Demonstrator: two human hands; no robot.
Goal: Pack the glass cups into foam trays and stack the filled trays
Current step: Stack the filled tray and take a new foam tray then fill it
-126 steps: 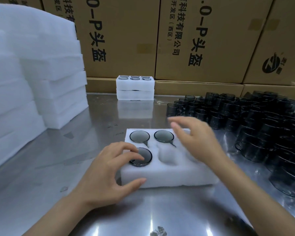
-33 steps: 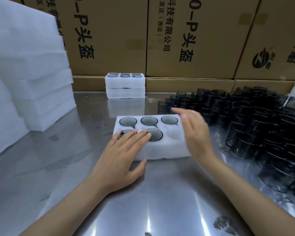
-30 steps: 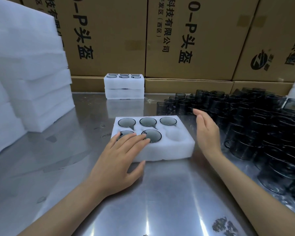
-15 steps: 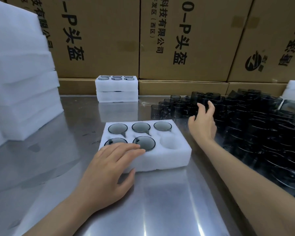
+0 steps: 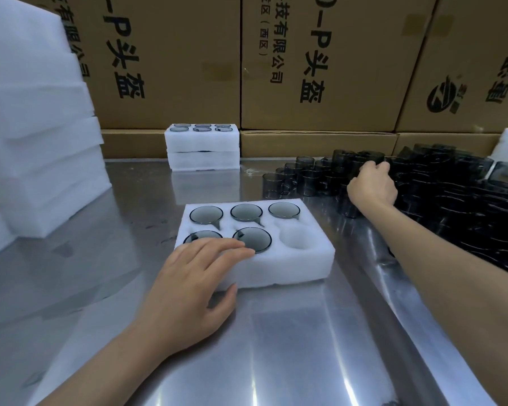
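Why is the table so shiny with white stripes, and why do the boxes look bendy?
Head view: the metal table mirrors overhead light as bright streaks and reflects the stacked filled trays; the wide-angle lens bows the cardboard boxes toward the frame edges; the foam stack on the left is soft and washed out; the left hand looks oversized because it is near the camera.

A white foam tray sits flat mid-table with five smoky glass cups seated and its near-right pocket empty, a crowd of loose dark cups packed upright at right, and two filled trays stacked at the back.
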